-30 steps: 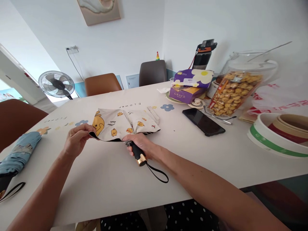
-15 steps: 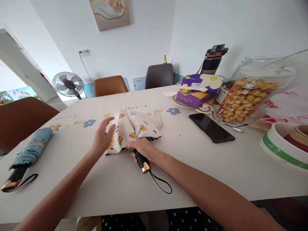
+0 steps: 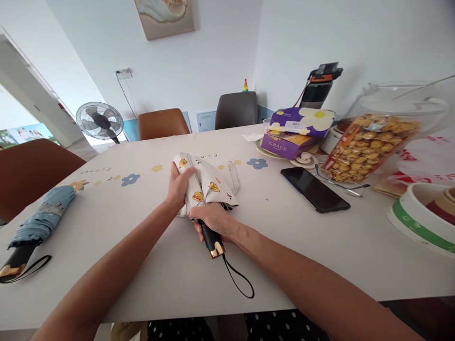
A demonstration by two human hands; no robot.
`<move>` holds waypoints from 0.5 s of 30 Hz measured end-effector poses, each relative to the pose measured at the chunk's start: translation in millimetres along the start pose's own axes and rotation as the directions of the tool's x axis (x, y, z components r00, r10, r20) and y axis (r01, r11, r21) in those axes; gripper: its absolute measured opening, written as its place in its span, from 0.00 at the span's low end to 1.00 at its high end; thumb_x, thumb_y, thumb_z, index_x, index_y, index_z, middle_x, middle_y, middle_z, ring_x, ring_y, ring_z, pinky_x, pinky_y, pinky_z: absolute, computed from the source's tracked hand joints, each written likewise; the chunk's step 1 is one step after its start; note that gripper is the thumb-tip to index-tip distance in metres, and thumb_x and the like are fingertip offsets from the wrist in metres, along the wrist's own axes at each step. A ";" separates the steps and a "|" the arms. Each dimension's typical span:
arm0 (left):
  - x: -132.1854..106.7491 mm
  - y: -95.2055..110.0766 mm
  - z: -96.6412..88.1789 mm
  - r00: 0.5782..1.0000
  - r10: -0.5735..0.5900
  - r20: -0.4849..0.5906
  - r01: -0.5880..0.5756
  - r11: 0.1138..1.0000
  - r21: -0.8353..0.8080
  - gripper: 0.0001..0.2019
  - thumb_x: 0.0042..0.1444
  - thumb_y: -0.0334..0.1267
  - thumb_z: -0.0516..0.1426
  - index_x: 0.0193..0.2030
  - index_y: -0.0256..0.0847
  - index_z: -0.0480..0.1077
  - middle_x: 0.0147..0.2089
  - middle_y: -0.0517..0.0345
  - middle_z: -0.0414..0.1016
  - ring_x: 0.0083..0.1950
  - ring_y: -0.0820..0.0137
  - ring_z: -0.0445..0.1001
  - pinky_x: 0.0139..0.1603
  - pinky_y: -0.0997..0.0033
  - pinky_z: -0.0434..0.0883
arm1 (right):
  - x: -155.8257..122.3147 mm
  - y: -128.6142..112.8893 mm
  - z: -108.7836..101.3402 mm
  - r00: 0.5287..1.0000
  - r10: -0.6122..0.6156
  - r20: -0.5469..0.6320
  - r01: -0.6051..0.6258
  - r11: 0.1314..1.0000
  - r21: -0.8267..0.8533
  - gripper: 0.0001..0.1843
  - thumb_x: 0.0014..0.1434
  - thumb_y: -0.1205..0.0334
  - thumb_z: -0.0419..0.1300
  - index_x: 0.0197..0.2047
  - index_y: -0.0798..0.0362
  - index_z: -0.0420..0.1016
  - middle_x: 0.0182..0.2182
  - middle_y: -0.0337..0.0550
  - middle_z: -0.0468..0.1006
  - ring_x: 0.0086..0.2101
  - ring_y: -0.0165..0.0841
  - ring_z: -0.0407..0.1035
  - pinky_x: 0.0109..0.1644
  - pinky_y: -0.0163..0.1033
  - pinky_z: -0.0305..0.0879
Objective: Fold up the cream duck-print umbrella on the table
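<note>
A white umbrella [image 3: 213, 185] with yellow duck prints lies across the table in front of me, its canopy loosely gathered. My right hand [image 3: 211, 218] is closed round it where the canopy meets the black handle [image 3: 212, 239], which has a gold end and a black wrist loop. My left hand [image 3: 180, 184] grips the left side of the canopy, thumb on top and fingers behind the cloth. Part of the canopy on the right still hangs loose, with a pale strap [image 3: 233, 177] sticking out beyond it.
A folded blue umbrella [image 3: 44, 215] lies at the left. On the right are a black phone [image 3: 314, 189], glasses [image 3: 343, 186], purple boxes [image 3: 284, 142], a snack jar [image 3: 369, 147], a dark bottle [image 3: 318, 90] and a tape roll [image 3: 419, 220]. Chairs and a fan [image 3: 99, 122] stand beyond the table.
My left hand has moved right onto the canopy and closed on it, folding its left flap inward. My right hand keeps its hold near the handle.
</note>
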State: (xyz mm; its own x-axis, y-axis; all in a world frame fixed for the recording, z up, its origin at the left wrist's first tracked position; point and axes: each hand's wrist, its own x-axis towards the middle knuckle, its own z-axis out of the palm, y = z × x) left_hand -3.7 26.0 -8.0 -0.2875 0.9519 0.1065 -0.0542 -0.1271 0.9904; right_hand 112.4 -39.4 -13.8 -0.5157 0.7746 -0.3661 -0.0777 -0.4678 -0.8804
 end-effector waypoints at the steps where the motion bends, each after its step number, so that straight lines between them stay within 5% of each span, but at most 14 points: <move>1: 2.5 1.0 -1.5 0.999 -0.044 -0.010 0.044 0.999 -0.029 0.18 0.43 0.42 0.61 0.42 0.43 0.66 0.36 0.55 0.72 0.35 0.64 0.73 0.34 0.65 0.72 | -0.8 0.0 0.9 1.000 0.009 0.017 -0.009 1.000 -0.002 0.06 0.44 0.66 0.55 0.26 0.53 0.59 0.10 0.33 0.64 0.12 0.26 0.59 0.15 0.32 0.62; 6: 5.0 0.8 -7.0 0.927 -0.364 0.088 0.374 0.908 -0.190 0.20 0.41 0.47 0.63 0.38 0.37 0.69 0.31 0.50 0.73 0.32 0.61 0.74 0.33 0.62 0.73 | 0.4 2.2 3.1 0.999 0.039 -0.004 -0.039 0.997 -0.072 0.06 0.43 0.67 0.55 0.23 0.53 0.58 0.10 0.33 0.64 0.11 0.26 0.59 0.14 0.32 0.61; 15: -15.3 -8.0 6.5 0.883 -0.319 0.345 0.452 0.777 -0.438 0.31 0.49 0.64 0.47 0.46 0.39 0.68 0.37 0.50 0.74 0.42 0.59 0.73 0.44 0.62 0.70 | -4.2 -10.0 -4.0 0.992 -0.116 0.052 0.115 0.993 0.022 0.10 0.47 0.62 0.56 0.20 0.54 0.59 0.10 0.34 0.62 0.11 0.26 0.59 0.14 0.31 0.56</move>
State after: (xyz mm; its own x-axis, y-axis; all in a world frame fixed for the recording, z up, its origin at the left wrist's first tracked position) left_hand 7.4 14.3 -16.9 0.0938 0.9769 -0.1919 -0.5905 0.2097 0.7793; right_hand 118.7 -36.2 -4.6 -0.5467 0.8007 -0.2450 -0.1550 -0.3843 -0.9101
